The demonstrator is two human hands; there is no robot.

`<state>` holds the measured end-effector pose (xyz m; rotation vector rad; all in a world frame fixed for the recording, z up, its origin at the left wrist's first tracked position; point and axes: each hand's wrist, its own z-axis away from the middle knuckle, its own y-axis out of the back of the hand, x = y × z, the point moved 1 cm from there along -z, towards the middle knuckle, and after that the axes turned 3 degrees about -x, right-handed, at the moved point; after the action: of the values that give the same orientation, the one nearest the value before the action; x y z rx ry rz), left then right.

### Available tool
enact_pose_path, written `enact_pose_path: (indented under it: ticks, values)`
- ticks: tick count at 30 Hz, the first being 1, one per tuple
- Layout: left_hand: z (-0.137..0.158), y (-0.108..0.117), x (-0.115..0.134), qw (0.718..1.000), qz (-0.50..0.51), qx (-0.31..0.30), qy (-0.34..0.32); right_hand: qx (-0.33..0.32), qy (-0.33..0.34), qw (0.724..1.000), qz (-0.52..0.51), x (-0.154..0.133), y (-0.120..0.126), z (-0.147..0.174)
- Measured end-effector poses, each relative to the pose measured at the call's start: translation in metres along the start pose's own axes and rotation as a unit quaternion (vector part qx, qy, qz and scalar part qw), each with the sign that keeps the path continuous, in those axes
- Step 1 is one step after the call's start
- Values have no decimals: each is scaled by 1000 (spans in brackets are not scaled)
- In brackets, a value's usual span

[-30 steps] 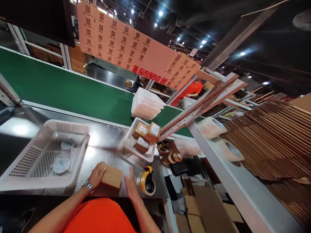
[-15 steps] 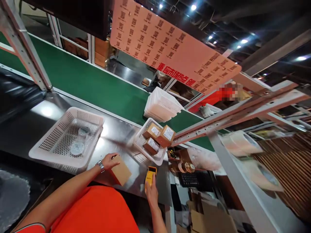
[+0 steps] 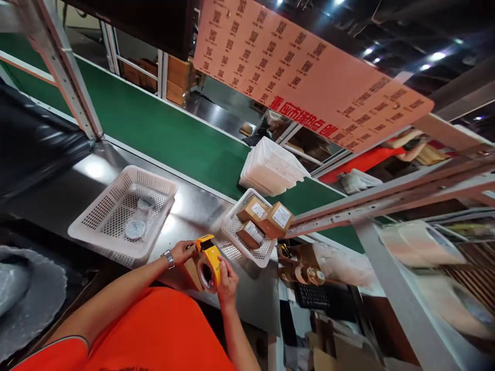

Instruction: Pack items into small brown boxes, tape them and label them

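My left hand (image 3: pixel 181 252), a watch on its wrist, rests on a small brown cardboard box (image 3: pixel 191 270) at the near edge of the steel table (image 3: pixel 193 211). My right hand (image 3: pixel 227 281) grips a yellow tape dispenser (image 3: pixel 208 262) with a roll of clear tape, held over the box's top. The dispenser hides most of the box.
A white perforated basket (image 3: pixel 112 226) with a small bagged item stands to the left. Another basket (image 3: pixel 235 224) holds three labelled boxes. Stacked white baskets (image 3: pixel 270 167) sit on the green conveyor (image 3: pixel 154 129). Tape rolls, a keyboard (image 3: pixel 309 293) and another person in orange (image 3: pixel 363 159) are to the right.
My right hand picked the tape dispenser up off the table and brought it leftward onto the box. My left hand stayed on the box. The view turned to the right.
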<state>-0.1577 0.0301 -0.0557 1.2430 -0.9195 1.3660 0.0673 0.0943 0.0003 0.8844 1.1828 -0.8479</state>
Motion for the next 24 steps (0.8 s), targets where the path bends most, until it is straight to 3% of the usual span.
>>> enact_pose_path:
  ticks: [3,8,10,13,15,18,24]
  values:
    - [2,2,9,999,-16,23,26,5,-52,997,-52,7,8,-2]
    - [8,12,32,976,-12,184,116,13,-53,997,-52,13,12,1]
    - [8,13,40,976,11,164,144,11,-32,999,-23,13,13,2]
    - [3,7,47,980,51,77,175,6,39,998,43,12,16,3]
    - [-1,5,47,980,49,61,183,-8,67,996,66,8,17,3]
    - [-3,10,41,980,-1,97,173,-55,56,994,72,-4,16,3]
    - [8,43,16,966,-98,168,169,-241,-13,964,113,-39,22,9]
